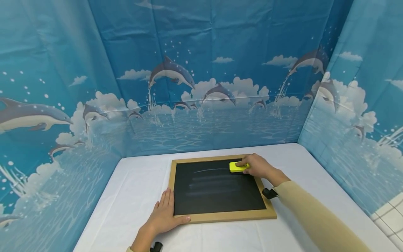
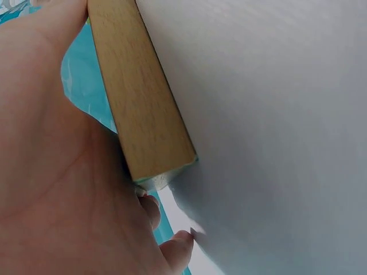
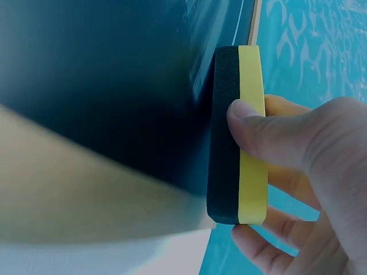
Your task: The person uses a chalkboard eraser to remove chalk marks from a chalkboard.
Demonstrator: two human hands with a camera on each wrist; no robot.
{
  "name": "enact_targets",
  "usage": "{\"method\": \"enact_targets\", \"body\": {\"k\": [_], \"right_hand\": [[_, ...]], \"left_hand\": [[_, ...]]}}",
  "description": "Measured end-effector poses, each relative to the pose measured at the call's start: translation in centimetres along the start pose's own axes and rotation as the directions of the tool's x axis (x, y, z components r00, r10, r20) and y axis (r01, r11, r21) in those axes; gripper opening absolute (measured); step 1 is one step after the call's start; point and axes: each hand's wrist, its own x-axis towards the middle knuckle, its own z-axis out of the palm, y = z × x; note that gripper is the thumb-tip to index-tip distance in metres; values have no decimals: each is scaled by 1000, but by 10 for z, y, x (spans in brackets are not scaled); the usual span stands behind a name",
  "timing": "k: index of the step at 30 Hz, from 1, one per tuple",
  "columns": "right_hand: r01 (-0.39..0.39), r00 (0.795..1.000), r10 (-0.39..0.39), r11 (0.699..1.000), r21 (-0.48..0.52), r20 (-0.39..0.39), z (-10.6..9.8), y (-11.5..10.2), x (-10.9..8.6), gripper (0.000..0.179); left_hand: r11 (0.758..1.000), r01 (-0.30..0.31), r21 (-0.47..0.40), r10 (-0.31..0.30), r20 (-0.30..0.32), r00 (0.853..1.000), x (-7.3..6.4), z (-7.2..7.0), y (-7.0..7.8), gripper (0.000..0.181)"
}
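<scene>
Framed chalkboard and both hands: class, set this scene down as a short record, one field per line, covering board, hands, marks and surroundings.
Board: black chalkboard with wooden frame, on white cloth
Right hand: grips yellow-and-black eraser near the chalkboard's far right corner
Left hand: rests at the frame's near left corner
Marks: thin pale line left of the eraser; faint smears nearer the person
Backdrop: blue dolphin-print curtain

Eraser (image 3: 225, 172): one yellow layer, one black | board surface (image 1: 220, 202): black — thin white chalk line (image 1: 211, 170), pale grey smears (image 1: 214, 185) | board frame (image 1: 233, 216): tan, wood-grained | cloth (image 1: 135, 182): white | backdrop (image 1: 201, 129): blue, printed grey dolphins (image 1: 172, 71) with cream bellies, white clouds (image 1: 242, 87) | sleeve (image 1: 315, 213): beige-yellow — plain | floor tiles (image 1: 391, 218): white, grid-lined
</scene>
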Motion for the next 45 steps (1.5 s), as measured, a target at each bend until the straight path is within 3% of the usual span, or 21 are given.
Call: {"method": "enact_targets", "body": {"k": [11, 19, 29, 37, 45], "right_hand": [[66, 998, -66, 998, 4, -6, 25, -40, 34, 45], [59, 998, -59, 998, 6, 16, 39, -79, 65, 45], [131, 991, -131, 991, 41, 9, 58, -118, 88, 48], [106, 994, -106, 993, 50, 5, 59, -118, 85, 49], [64, 998, -64, 996, 60, -4, 45, -88, 66, 48]], "left_hand": [[999, 12, 38, -12, 10, 1000, 0, 0, 3, 135], [999, 29, 39, -29, 3, 1000, 0, -2, 2, 135], [998, 32, 48, -32, 18, 999, 1, -2, 2, 136], [998, 26, 58, -27, 16, 1000, 2, -2, 4, 135], [998, 13, 63, -13, 7, 1000, -1, -4, 2, 136]]}}
